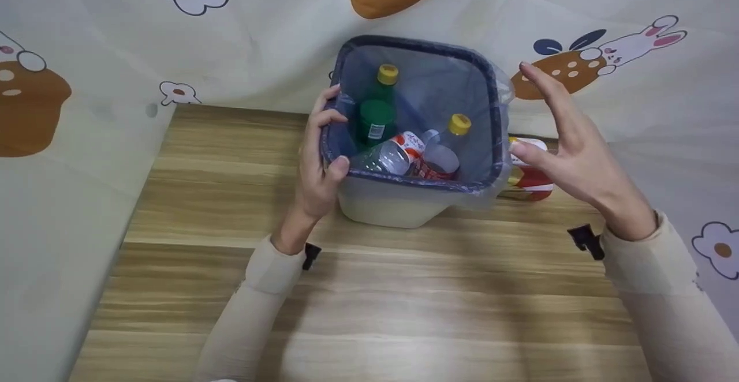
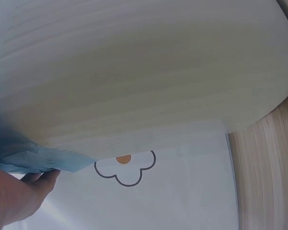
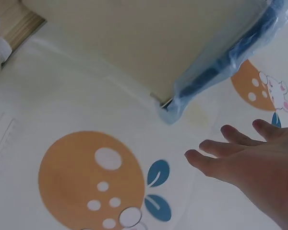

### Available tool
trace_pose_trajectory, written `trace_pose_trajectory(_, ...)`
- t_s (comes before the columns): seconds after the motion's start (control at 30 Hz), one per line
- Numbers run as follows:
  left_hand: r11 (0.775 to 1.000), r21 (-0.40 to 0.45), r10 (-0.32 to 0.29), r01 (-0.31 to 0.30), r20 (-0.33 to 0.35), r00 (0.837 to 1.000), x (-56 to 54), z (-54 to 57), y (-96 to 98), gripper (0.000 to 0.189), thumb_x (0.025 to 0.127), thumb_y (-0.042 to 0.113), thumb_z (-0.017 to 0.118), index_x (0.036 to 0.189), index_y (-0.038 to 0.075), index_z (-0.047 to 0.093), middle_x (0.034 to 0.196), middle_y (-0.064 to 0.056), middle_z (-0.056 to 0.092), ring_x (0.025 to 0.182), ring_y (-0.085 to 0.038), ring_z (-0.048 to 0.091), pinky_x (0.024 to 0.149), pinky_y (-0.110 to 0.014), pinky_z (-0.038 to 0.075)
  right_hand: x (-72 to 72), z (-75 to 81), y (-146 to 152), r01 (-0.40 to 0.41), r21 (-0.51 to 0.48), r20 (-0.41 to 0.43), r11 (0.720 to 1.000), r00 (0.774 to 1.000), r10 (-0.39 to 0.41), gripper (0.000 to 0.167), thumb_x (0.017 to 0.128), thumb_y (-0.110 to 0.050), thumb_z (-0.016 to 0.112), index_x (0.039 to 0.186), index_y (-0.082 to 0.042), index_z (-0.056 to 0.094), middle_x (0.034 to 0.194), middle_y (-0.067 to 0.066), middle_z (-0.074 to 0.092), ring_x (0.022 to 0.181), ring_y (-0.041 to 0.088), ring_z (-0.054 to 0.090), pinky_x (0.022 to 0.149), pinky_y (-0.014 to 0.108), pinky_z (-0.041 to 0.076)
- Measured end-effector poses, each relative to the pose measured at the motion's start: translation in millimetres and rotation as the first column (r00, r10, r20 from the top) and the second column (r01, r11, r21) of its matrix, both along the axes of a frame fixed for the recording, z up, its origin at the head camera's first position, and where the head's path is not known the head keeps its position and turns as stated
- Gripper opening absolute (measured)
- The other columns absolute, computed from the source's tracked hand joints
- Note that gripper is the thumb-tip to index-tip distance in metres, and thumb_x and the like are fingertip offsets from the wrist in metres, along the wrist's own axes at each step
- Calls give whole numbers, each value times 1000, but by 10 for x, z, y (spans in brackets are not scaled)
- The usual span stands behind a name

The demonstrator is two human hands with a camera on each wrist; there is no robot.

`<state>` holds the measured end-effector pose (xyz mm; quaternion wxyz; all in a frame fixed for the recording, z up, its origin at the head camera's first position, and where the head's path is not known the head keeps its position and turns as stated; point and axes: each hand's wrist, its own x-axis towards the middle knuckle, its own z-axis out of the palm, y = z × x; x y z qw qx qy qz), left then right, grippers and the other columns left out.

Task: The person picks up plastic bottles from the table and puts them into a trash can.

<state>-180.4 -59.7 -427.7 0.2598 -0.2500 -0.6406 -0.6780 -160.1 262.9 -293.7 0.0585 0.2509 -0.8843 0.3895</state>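
Note:
A pale square bin [image 1: 387,206] with a dark rim stands slightly tilted near the back of the table, lined with a thin translucent bag [image 1: 502,183]. My left hand [image 1: 316,163] grips the bin's left rim, thumb at the near side and fingers over the edge. Inside lie a green bottle [image 1: 378,116] with a yellow cap, a clear bottle [image 1: 388,158] with a red-and-white label, and another yellow-capped bottle [image 1: 444,154]. My right hand [image 1: 586,154] is spread beside the bin's right side; the right wrist view has its fingers [image 3: 221,148] apart from the bag-covered rim.
A red, white and yellow packaged item [image 1: 531,180] stands behind the right thumb, partly hidden by the bin. The wood-grain table [image 1: 404,313] meets a hanging cloth [image 1: 277,41] printed with flowers and rabbits at the back and sides.

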Motion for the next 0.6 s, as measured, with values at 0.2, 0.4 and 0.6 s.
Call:
trace_pose_trajectory(0.2,1000,8,3,-2,-9,1000,-5,1,9,65,92,63,47,122,5,48,155,-11,34,146,-29,28,117,-49,25,-25,-108,211,18,4,-16,1000,1000,-18,85,85,-21,72,157,-20,28,163,0,24,150,18,16,120,42,8)
trace_pose_trajectory(0.4,1000,9,9,-9,-2,1000,6,3,1,66,91,64,47,122,5,48,155,-11,34,146,-29,28,117,-49,25,-53,-195,282,23,0,21,1000,1000,-23,85,86,-22,71,158,-22,26,164,-2,18,151,16,11,119,49,4)
trace_pose_trajectory(0.6,1000,9,14,-14,-3,1000,10,8,8,68,91,64,47,121,3,49,155,-12,35,145,-30,29,114,-50,30,54,-128,220,40,9,68,999,997,-40,95,78,-11,78,157,-18,27,164,4,18,150,21,15,117,55,7)
